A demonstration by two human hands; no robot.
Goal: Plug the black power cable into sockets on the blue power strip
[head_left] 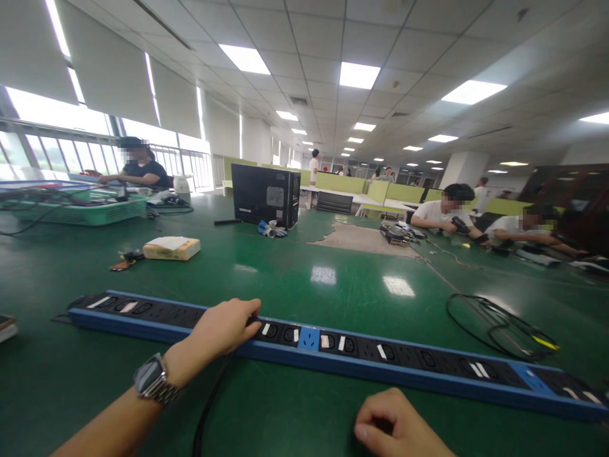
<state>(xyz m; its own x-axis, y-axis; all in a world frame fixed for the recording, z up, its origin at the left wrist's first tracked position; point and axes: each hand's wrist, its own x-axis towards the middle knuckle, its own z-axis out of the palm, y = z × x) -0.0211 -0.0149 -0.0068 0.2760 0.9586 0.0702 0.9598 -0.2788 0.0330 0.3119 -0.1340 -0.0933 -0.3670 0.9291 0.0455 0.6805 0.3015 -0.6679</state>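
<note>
A long blue-and-black power strip (pixel 304 362) lies across the green table in front of me, with rows of sockets and several small white stickers. My left hand (pixel 221 327), wearing a watch (pixel 151 379), rests over its left-middle part. Thumb and fingers there are bent together at the sockets; what they grip, if anything, is hidden. Below that hand a black cable (pixel 209 400) runs toward me; I cannot tell where its upper end goes. On the near side of the strip, my right hand (pixel 397 425) is loosely curled, apart from the strip, with nothing visible inside it.
Beyond the strip are a tissue pack (pixel 172 248), a black computer case (pixel 261 195), blue-grey gloves (pixel 273 229) and a green basket (pixel 90 209) of cables. A coiled black cable (pixel 495 327) lies at right. People sit working along the table's left and right sides.
</note>
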